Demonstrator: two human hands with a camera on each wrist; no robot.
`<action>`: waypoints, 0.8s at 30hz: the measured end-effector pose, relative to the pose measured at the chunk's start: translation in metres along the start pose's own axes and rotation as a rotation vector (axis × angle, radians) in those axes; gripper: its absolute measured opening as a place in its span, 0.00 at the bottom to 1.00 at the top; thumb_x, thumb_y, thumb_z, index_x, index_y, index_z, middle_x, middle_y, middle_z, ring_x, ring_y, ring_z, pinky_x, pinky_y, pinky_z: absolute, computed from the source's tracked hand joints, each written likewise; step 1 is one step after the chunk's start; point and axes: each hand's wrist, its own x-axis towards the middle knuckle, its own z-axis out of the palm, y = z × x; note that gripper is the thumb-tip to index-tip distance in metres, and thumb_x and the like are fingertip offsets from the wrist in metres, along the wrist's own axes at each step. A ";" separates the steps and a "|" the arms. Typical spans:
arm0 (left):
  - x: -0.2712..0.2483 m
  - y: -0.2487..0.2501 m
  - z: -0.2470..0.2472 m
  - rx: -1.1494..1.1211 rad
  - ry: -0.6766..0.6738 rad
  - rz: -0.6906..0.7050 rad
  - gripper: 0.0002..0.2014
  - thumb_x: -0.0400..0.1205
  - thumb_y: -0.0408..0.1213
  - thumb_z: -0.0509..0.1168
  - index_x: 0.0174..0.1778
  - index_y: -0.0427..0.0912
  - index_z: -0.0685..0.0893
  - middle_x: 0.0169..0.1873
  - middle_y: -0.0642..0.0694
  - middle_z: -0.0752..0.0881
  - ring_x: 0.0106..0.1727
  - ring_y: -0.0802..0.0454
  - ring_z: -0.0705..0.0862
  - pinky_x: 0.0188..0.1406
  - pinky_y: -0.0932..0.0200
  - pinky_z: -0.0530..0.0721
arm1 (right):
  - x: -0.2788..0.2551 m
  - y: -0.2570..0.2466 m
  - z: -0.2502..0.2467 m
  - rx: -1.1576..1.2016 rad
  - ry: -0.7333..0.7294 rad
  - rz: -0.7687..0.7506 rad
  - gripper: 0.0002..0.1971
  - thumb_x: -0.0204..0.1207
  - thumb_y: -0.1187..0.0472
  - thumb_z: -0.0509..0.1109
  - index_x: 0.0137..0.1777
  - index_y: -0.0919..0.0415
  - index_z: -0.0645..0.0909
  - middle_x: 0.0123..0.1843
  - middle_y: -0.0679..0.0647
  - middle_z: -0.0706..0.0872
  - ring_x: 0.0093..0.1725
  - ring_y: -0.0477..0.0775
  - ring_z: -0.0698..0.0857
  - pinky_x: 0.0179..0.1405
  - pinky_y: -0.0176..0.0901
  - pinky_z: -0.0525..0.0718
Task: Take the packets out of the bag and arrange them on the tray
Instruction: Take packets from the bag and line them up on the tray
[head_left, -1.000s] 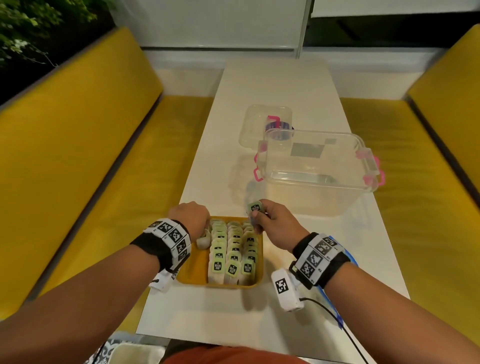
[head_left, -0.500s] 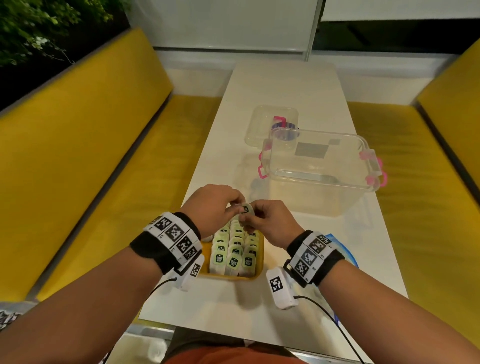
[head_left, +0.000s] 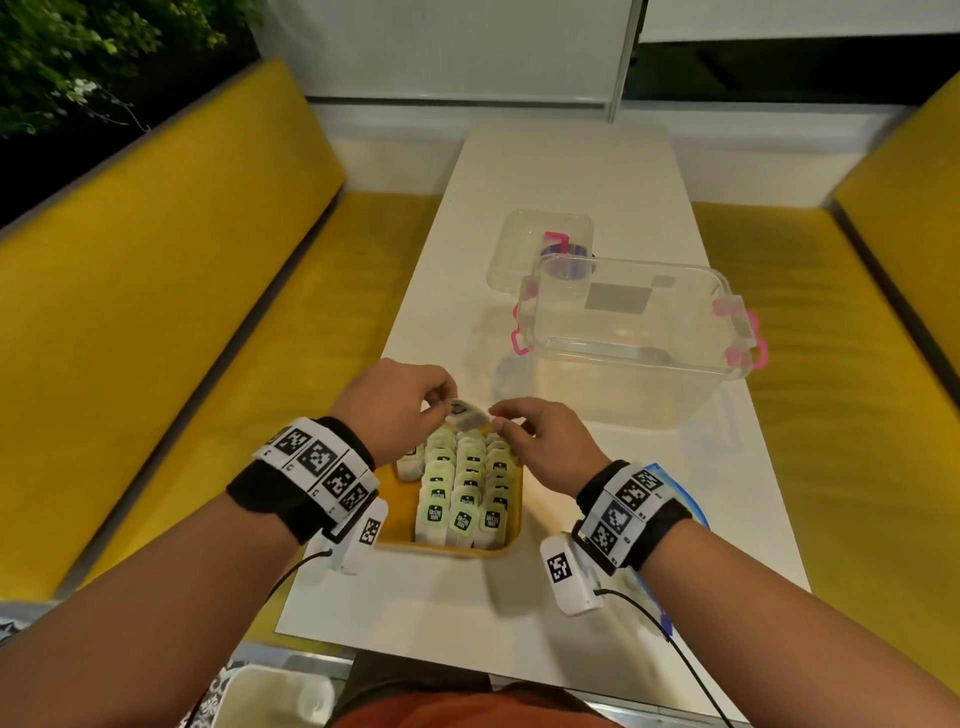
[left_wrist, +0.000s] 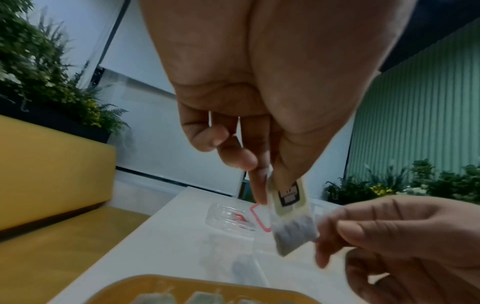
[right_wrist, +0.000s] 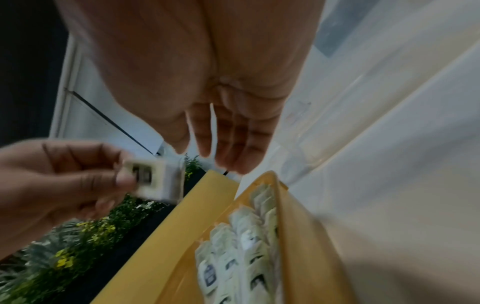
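A yellow tray (head_left: 447, 550) near the table's front edge holds several rows of green-labelled packets (head_left: 470, 493) standing upright. Just above the tray's far end, my left hand (head_left: 439, 408) pinches one packet (head_left: 467, 414) between thumb and fingers. In the left wrist view the packet (left_wrist: 291, 207) hangs from my left hand's fingertips (left_wrist: 259, 191). My right hand (head_left: 519, 428) is right beside it, fingers straight and holding nothing, as the right wrist view shows (right_wrist: 228, 144). A blue-edged bag (head_left: 693, 501) lies mostly hidden under my right wrist.
An open clear plastic box (head_left: 623, 332) with pink latches stands on the white table (head_left: 571, 171) beyond the tray. Its lid (head_left: 540, 244) lies farther back. Yellow benches (head_left: 156, 322) run along both sides of the table.
The packet went from my right hand to my left. My left hand rose from the tray's left side and took it, and the right hand let go.
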 end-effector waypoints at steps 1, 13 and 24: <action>0.000 -0.005 -0.001 0.027 -0.021 -0.029 0.05 0.81 0.45 0.67 0.50 0.56 0.86 0.43 0.59 0.88 0.38 0.63 0.80 0.37 0.63 0.75 | 0.001 0.005 -0.002 -0.046 0.034 0.023 0.12 0.82 0.53 0.69 0.62 0.55 0.85 0.52 0.47 0.88 0.38 0.47 0.85 0.48 0.42 0.82; 0.007 -0.039 0.045 0.459 -0.657 -0.193 0.09 0.77 0.32 0.68 0.43 0.51 0.91 0.42 0.55 0.89 0.45 0.53 0.86 0.42 0.59 0.85 | 0.003 0.022 0.001 -0.141 -0.259 0.326 0.25 0.80 0.56 0.69 0.73 0.58 0.66 0.37 0.52 0.87 0.28 0.53 0.87 0.28 0.43 0.85; 0.026 -0.044 0.068 0.508 -0.500 -0.227 0.08 0.79 0.37 0.65 0.47 0.50 0.90 0.45 0.49 0.89 0.44 0.48 0.87 0.37 0.57 0.83 | 0.003 0.022 0.002 -0.122 -0.289 0.327 0.20 0.81 0.63 0.64 0.72 0.59 0.68 0.37 0.57 0.87 0.31 0.55 0.88 0.32 0.50 0.90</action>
